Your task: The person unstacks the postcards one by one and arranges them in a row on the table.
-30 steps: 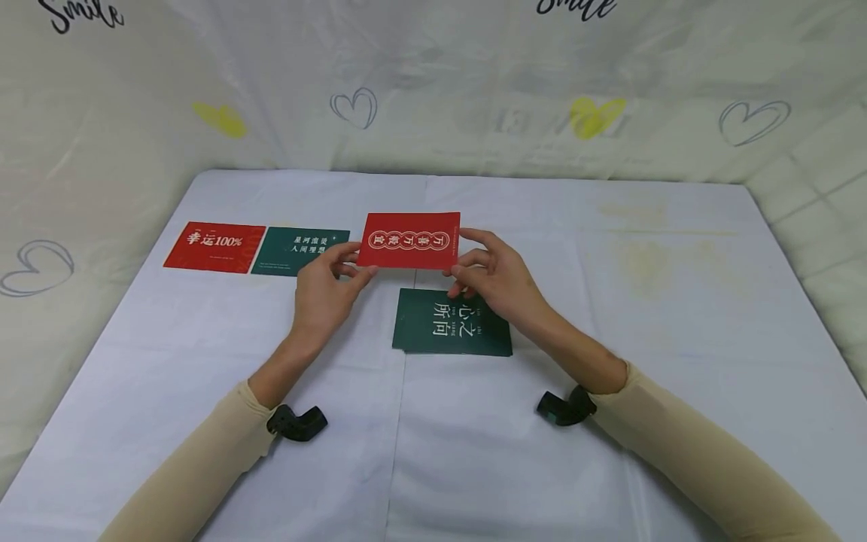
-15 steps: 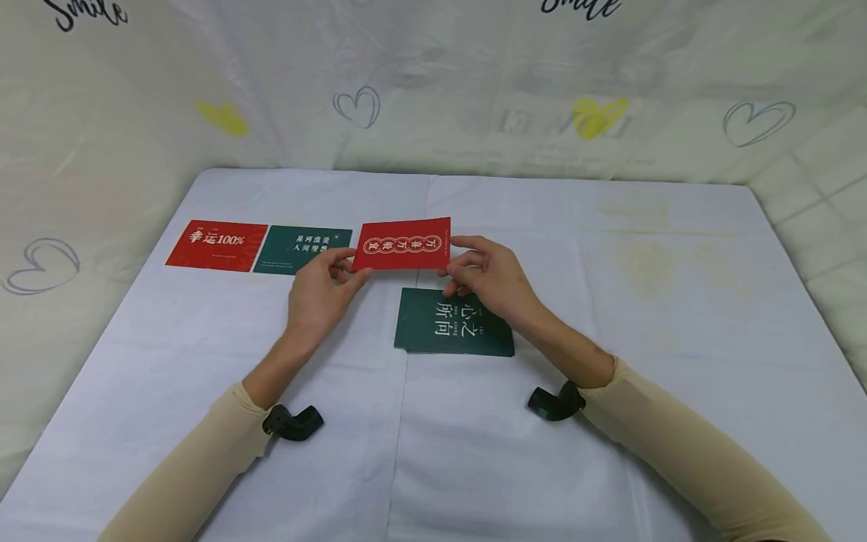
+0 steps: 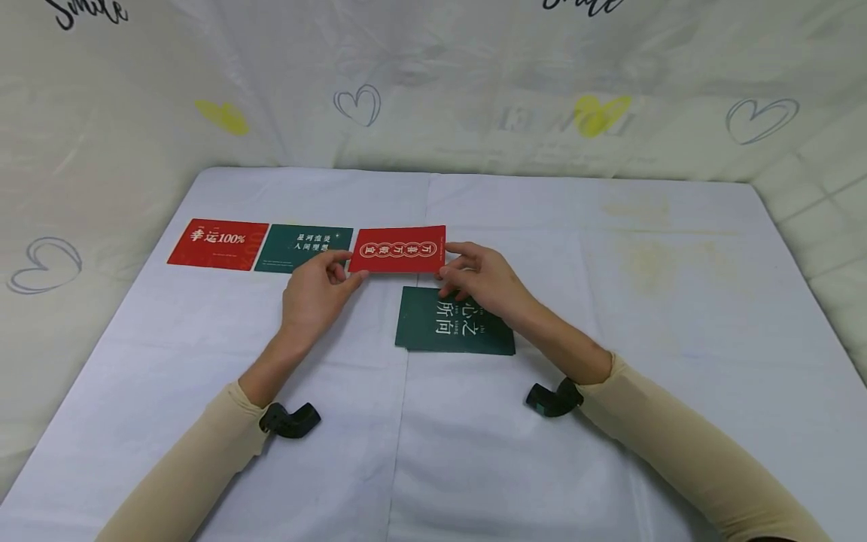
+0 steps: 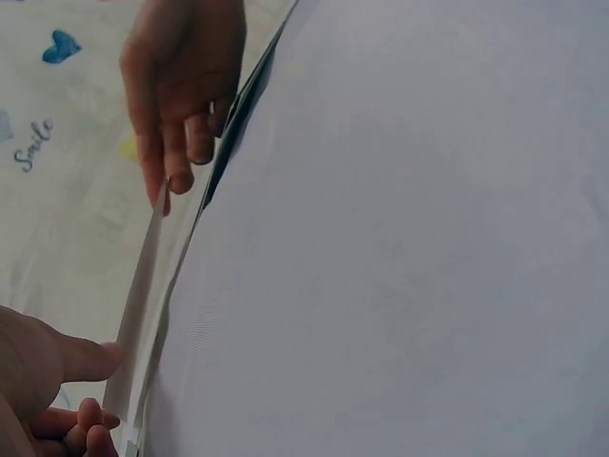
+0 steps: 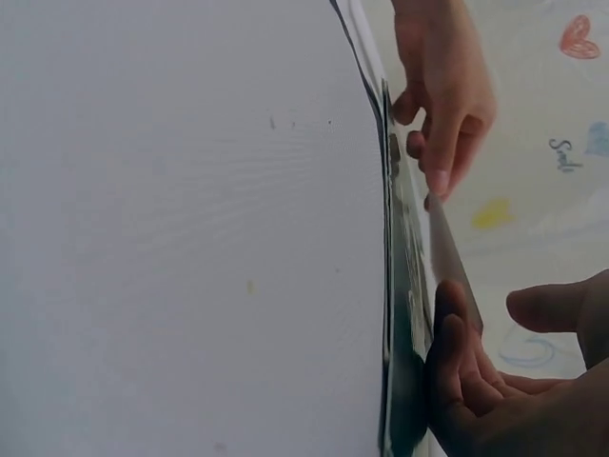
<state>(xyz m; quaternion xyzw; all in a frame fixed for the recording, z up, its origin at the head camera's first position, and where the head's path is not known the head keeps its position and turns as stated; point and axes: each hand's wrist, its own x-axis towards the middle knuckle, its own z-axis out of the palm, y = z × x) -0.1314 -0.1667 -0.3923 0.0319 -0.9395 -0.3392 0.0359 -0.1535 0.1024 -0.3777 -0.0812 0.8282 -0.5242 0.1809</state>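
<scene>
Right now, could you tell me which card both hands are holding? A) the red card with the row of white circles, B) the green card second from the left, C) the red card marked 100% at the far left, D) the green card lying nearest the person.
A: the left hand and right hand pinch opposite ends of the red card with white circles.

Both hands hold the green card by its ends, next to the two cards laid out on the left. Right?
Not quite: the held card is red, not green, as the head view shows. Left hand and right hand pinch its ends, beside the two laid-out cards.
</scene>
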